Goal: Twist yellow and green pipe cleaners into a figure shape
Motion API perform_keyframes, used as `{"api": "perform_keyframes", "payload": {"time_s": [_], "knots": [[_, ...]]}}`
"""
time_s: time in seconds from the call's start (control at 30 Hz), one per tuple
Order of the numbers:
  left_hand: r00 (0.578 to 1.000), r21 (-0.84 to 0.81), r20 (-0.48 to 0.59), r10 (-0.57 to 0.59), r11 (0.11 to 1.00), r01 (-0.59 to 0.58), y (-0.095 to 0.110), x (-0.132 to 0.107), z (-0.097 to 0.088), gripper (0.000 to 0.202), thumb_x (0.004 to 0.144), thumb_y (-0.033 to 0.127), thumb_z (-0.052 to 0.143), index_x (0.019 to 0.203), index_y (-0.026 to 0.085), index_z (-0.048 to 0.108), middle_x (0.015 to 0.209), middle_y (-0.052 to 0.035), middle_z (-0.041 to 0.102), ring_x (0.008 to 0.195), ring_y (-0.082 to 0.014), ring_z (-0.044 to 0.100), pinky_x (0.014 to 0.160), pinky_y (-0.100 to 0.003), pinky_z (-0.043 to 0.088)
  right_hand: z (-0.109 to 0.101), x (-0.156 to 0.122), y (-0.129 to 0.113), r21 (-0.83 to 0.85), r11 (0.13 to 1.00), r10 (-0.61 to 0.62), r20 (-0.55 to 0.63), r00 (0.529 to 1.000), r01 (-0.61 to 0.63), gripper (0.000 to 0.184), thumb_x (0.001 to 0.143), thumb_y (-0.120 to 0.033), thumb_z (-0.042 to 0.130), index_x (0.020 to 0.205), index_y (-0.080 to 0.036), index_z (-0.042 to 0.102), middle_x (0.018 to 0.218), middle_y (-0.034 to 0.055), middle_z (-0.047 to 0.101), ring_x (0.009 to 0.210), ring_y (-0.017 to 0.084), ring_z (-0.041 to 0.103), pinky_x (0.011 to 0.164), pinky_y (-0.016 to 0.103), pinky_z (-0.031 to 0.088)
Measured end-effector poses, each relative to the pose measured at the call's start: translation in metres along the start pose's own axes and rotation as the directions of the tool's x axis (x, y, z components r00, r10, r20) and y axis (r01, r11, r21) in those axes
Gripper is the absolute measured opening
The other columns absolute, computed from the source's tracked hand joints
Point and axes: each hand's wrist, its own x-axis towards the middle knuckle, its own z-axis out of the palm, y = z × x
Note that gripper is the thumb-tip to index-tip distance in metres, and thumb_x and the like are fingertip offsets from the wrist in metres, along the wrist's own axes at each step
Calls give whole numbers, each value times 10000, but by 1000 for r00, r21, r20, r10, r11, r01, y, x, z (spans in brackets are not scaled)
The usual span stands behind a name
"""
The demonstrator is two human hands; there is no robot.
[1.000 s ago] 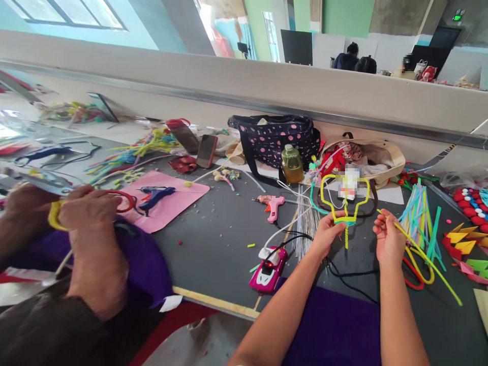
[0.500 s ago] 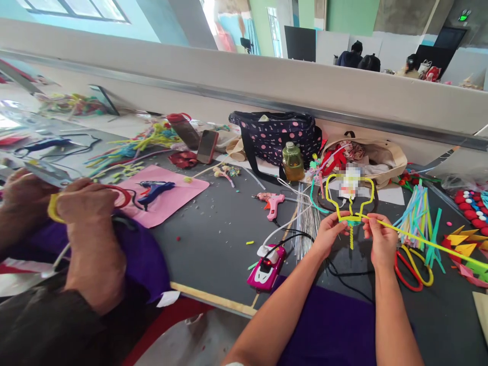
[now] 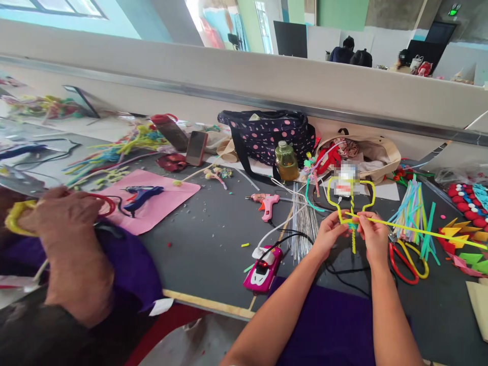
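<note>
Above the table I hold a yellow pipe-cleaner frame (image 3: 374, 194), bent into an open outline with a twisted stem below. My left hand (image 3: 328, 236) is closed on the frame's lower left edge. My right hand (image 3: 374, 235) pinches a long yellow pipe cleaner (image 3: 427, 232) against the frame's base; its free length runs off to the right. Teal wrapping (image 3: 353, 226) shows at the top of the stem, between my hands. My fingertips hide the exact contact. Red-and-yellow-handled scissors (image 3: 408, 262) lie just right of my right wrist.
Left of my arms are a pink glue gun (image 3: 266, 203), a magenta power strip (image 3: 263, 269) and thin wires (image 3: 303, 229). Pastel pipe cleaners (image 3: 412, 211) lie at right. Behind stand a bottle (image 3: 286, 161) and a patterned bag (image 3: 267, 137). A co-worker's hand (image 3: 64, 213) grips scissors at far left.
My right hand has moved left along the long pipe cleaner, close to my left hand. The co-worker's hands and scissors have shifted left in view. The whole view has turned slightly right.
</note>
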Motion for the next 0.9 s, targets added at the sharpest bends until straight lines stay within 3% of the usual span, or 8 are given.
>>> {"api": "perform_keyframes", "payload": {"time_s": [0.4,0.47,0.53,0.6,0.7,0.8,0.9], "knots": [[997,28,-73,13,1000,-11,-1,2,-1,367,716,467,737,837,167,565,725,2,651,542,-123,637,525,-220,501,1,0,-8,32,996,77,70,995,-80,321,691,-438,741,858,-168,697,600,-31,602,420,41,348,389,181,220],[993,39,-112,31,999,-27,-1,3,-2,361,712,465,741,808,169,559,698,16,631,535,-120,637,516,-213,498,-2,1,-11,75,995,57,22,998,-58,317,698,-431,737,864,-165,691,596,-30,594,411,35,338,382,177,204],[988,42,-151,43,998,-37,0,3,-3,357,715,468,737,806,169,564,687,19,623,550,-125,647,520,-212,502,-8,4,-14,137,991,11,-104,994,4,300,712,-426,724,846,-161,681,589,-27,593,401,34,340,375,176,198],[984,37,-173,52,998,-46,1,4,-4,365,722,468,732,868,167,588,700,14,629,562,-128,652,529,-216,508,-17,8,-17,176,980,-47,-272,961,98,270,724,-413,709,803,-159,668,585,-20,602,400,38,363,374,176,208],[980,31,-185,76,997,-72,1,4,-5,487,723,448,740,1101,175,599,702,33,599,553,-122,647,536,-224,514,-31,13,-20,189,958,-116,-427,897,214,240,748,-393,669,789,-156,664,605,-9,625,394,39,375,367,180,208],[978,39,-183,97,995,-91,0,4,-4,634,724,424,748,1278,202,535,647,73,515,548,-123,646,537,-227,516,-34,14,-22,166,951,-158,-458,875,259,219,759,-363,647,776,-147,676,638,11,654,393,42,379,364,190,199],[980,44,-170,99,995,-93,-4,3,-2,634,721,419,754,1278,199,547,675,61,539,546,-118,641,544,-232,513,-26,10,-22,154,963,-146,-398,906,223,229,770,-356,629,785,-136,691,667,37,680,392,43,371,367,198,194]]}}
